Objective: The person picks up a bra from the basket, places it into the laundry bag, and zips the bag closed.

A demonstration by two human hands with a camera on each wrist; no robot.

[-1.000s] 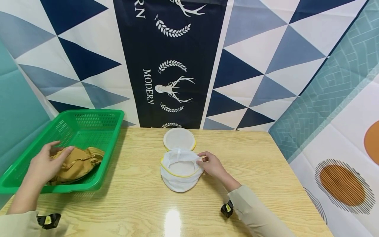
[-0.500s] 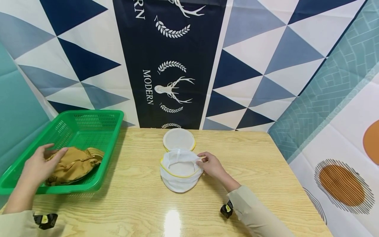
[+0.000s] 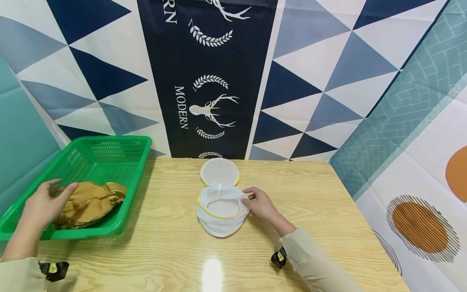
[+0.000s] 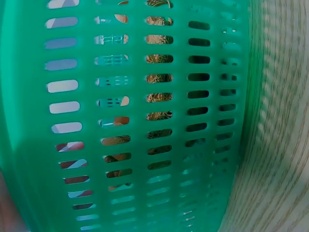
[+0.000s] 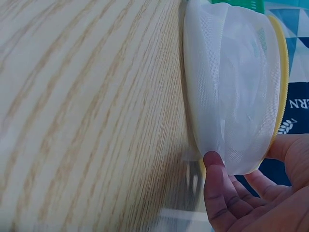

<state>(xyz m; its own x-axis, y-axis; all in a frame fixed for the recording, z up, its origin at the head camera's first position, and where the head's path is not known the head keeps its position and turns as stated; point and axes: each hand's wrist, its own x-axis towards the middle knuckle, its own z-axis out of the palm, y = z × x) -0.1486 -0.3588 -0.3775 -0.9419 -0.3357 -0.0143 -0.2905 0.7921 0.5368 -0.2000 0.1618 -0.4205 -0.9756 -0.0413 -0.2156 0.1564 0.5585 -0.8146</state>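
A white mesh laundry bag [image 3: 220,229] with a yellow zip edge stands on the table, its round lid [image 3: 219,172] folded back behind it. My right hand [image 3: 260,205] pinches the bag's right rim between thumb and fingers; the right wrist view shows those fingers against the mesh [image 5: 241,87]. At the left, my left hand [image 3: 41,205] hovers over the near-left part of a green basket [image 3: 125,219], thumb and fingers apart with nothing between them. Beside it in the basket lies a crumpled tan cloth item [image 3: 89,205]. The basket's slotted wall [image 4: 135,111] fills most of the left wrist view.
Both the bag and the basket stand on a light wood table [image 3: 168,251]. A patterned cloth wall [image 3: 208,81] rises along the table's back edge, and a teal panel [image 3: 25,134] stands left of the basket.
My left hand has drifted left and slightly toward me, away from the tan cloth item. The right hand and the mesh bag have stayed where they were.
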